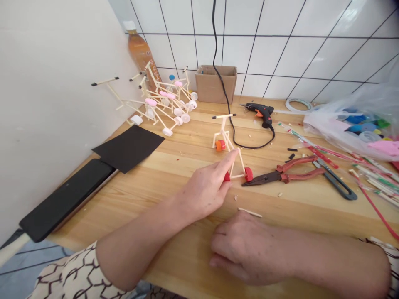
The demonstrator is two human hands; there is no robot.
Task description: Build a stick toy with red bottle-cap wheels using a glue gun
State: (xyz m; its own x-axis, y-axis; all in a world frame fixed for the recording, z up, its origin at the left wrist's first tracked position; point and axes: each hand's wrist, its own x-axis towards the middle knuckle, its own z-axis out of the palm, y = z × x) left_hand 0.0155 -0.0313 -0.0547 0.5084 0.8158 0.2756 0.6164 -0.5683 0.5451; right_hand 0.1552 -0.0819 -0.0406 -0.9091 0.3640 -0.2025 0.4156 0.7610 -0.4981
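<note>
A small tricycle built of thin pale sticks [225,133] stands in the middle of the table, with orange and red bottle caps for wheels and a black-tipped handlebar. My left hand [207,187] is on its rear part, the forefinger stretched along the frame top and the thumb low by a red cap wheel [248,174]. My right hand [249,249] rests on the wood near the front edge, its fingers curled under and what they hold, if anything, hidden. Just beyond its knuckles lies a short stick [253,213].
Pliers [283,174] and a cutter knife [338,182] lie right, before a glue gun [262,112] with a black cord. Several similar models [162,101] stand back left by a bottle [140,50] and carton [215,85]. Black paper [129,145], a phone [67,197] and a cap-filled bag [352,112] flank them.
</note>
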